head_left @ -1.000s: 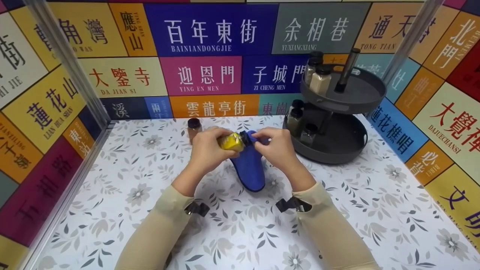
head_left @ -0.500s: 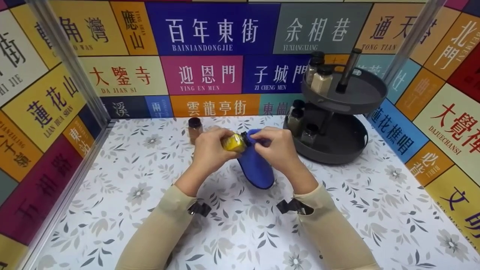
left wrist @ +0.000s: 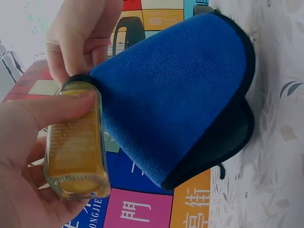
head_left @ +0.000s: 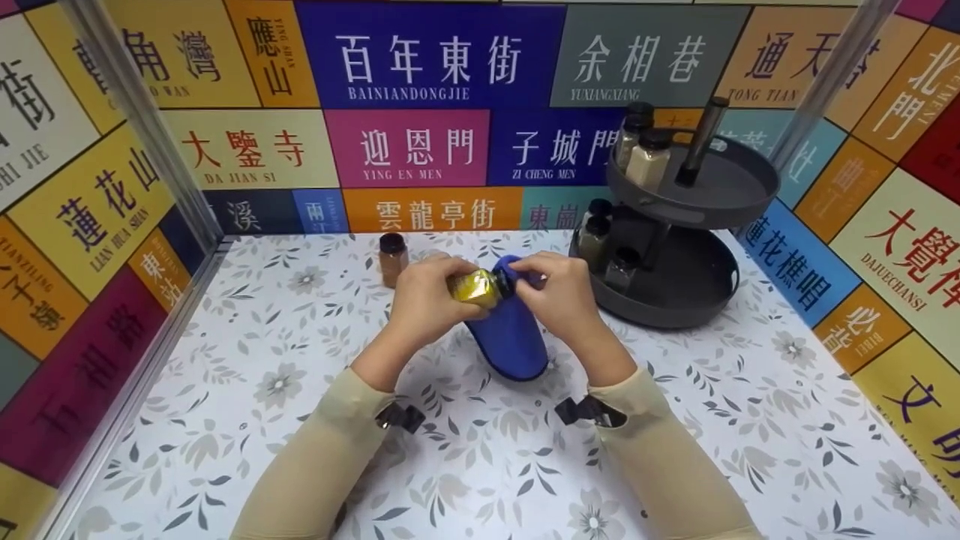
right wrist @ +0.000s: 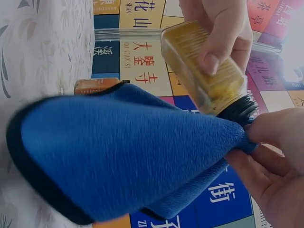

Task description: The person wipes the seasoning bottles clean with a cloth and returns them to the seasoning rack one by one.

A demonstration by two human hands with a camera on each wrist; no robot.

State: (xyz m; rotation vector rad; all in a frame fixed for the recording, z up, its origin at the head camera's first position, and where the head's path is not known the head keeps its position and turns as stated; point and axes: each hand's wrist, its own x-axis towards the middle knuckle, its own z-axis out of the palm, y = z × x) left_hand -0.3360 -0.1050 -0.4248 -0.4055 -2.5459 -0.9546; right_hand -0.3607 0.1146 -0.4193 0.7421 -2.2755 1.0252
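My left hand (head_left: 431, 295) grips a glass spice jar (head_left: 476, 288) of yellow powder, tilted with its black cap (right wrist: 239, 110) toward the right hand. In the left wrist view the thumb presses along the jar's side. My right hand (head_left: 559, 289) pinches a blue cloth (head_left: 511, 341) with dark edging between thumb and fingers, right at the jar's cap. The rest of the cloth hangs down below the hands, folded over, as the right wrist view shows. Whether the fingers also touch the cap under the cloth is hidden.
A jar of brown powder (head_left: 392, 262) stands behind the left hand. To the right is a dark two-tier round rack (head_left: 679, 304) with several black-capped jars. A flowered cloth (head_left: 277, 442) covers the table, and sign-printed walls (head_left: 409, 150) enclose its back and sides.
The hanging cloth has swung slightly to the right. Jar and hands have shifted a little to the right, and the jar's tilt has changed slightly. Both grips are kept.
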